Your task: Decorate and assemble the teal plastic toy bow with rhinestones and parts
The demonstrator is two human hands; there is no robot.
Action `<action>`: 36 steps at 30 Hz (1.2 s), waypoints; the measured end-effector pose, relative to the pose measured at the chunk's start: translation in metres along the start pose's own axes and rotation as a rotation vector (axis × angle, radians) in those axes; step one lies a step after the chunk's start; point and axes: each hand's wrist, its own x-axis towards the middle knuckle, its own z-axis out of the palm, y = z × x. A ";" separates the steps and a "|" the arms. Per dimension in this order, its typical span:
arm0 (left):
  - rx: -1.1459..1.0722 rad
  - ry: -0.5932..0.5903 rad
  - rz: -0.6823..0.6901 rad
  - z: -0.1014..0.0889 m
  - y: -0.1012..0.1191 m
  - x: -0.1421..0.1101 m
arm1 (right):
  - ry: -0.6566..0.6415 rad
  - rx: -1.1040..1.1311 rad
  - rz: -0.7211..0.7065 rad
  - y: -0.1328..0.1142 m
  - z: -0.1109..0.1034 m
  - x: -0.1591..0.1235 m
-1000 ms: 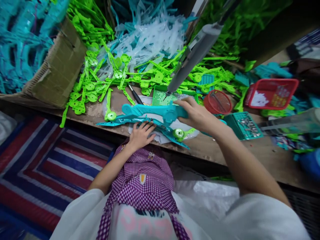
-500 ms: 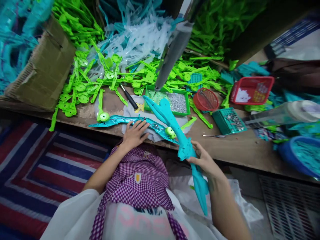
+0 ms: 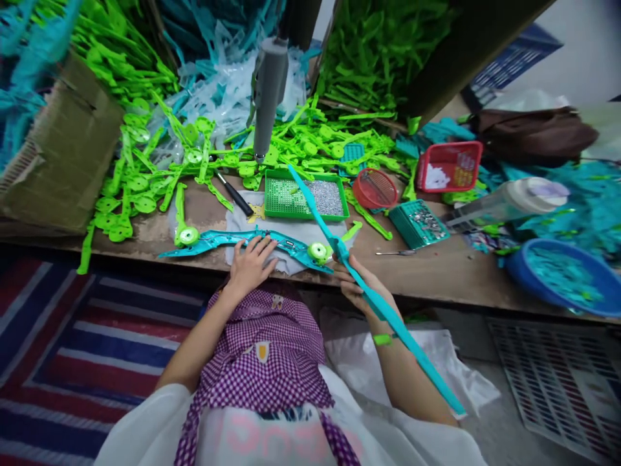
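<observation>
My left hand [image 3: 251, 264] lies with its fingers spread on a teal toy bow half [image 3: 218, 239], which rests hollow side up along the table's front edge. Light-green wheel pieces [image 3: 187, 235] sit at both of its ends, and a small metal part shows near the middle. My right hand [image 3: 363, 286] is closed around a second teal bow shell [image 3: 412, 344], raised over the right end and seen nearly edge-on. A grey cloth [image 3: 291, 263] is under the lying half. Behind it stands a green tray [image 3: 306, 215] with small silvery pieces.
A grey power screwdriver [image 3: 268, 94] hangs point down above the table. Piles of green parts [image 3: 310, 139] cover the back. A hammer [image 3: 237, 199], a red basket [image 3: 375, 188], a teal box of metal parts [image 3: 420, 223] and a blue basin [image 3: 519, 278] stand around.
The shell in my right hand has turned from its broad face to its edge. My left hand stays on the lying half. The whole view has shifted somewhat.
</observation>
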 end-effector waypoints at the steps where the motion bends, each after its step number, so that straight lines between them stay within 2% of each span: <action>1: 0.001 -0.002 -0.001 -0.001 0.000 0.000 | -0.008 0.015 0.013 0.002 0.000 0.000; 5: 0.002 -0.010 -0.009 -0.001 0.000 0.000 | -0.031 0.053 0.061 0.005 -0.006 -0.005; 9: 0.002 -0.002 -0.007 0.001 0.000 0.000 | -0.089 0.082 0.133 0.005 -0.024 -0.008; 11: -0.002 0.003 -0.006 0.001 0.000 0.000 | -0.161 0.170 0.182 0.008 -0.033 -0.007; 14: -0.004 -0.003 -0.003 0.000 0.000 0.000 | -0.274 0.444 0.276 0.013 -0.037 -0.006; 17: 0.003 -0.004 -0.004 0.000 -0.001 0.000 | -0.299 0.696 0.350 0.015 -0.029 -0.008; 21: 0.010 -0.006 -0.010 0.001 -0.001 0.000 | -0.279 0.841 0.305 0.013 -0.019 -0.015; 26: 0.010 -0.004 -0.011 0.001 0.000 0.000 | -0.419 1.040 0.262 0.014 -0.009 -0.016; 30: 0.009 -0.012 -0.016 0.001 -0.001 0.000 | -0.561 1.175 0.226 0.010 0.011 -0.006; 33: 0.006 -0.015 -0.019 0.001 -0.001 0.000 | -0.626 1.363 0.298 0.001 0.030 0.006; 36: 0.002 -0.014 -0.019 0.001 -0.001 0.000 | -0.538 1.612 0.413 -0.012 0.053 0.015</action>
